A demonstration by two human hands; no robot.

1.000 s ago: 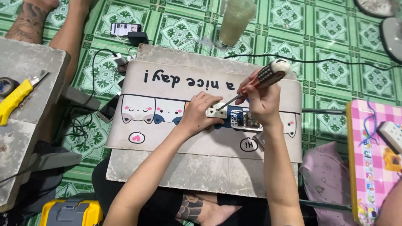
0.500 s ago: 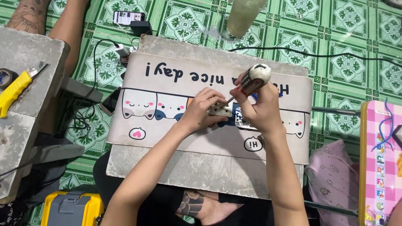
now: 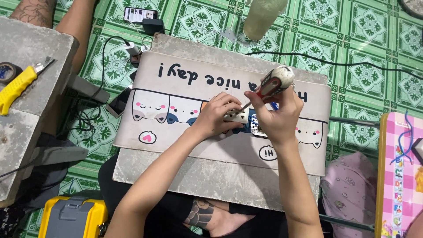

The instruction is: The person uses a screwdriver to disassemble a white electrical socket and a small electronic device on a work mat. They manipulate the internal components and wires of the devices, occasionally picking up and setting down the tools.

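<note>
Gripping a red-and-cream-handled screwdriver [image 3: 274, 83], your right hand [image 3: 276, 115] is clenched round its handle, the shaft slanting down and left to a small white plastic part [image 3: 236, 116]. Your left hand [image 3: 217, 115] pinches that part against the beige cartoon-printed desk mat [image 3: 176, 83], near the mat's middle. Just right of it lies a small blue circuit board [image 3: 254, 128]. Far left, a yellow utility knife [image 3: 17, 86] rests on a grey concrete slab [image 3: 39, 48].
</note>
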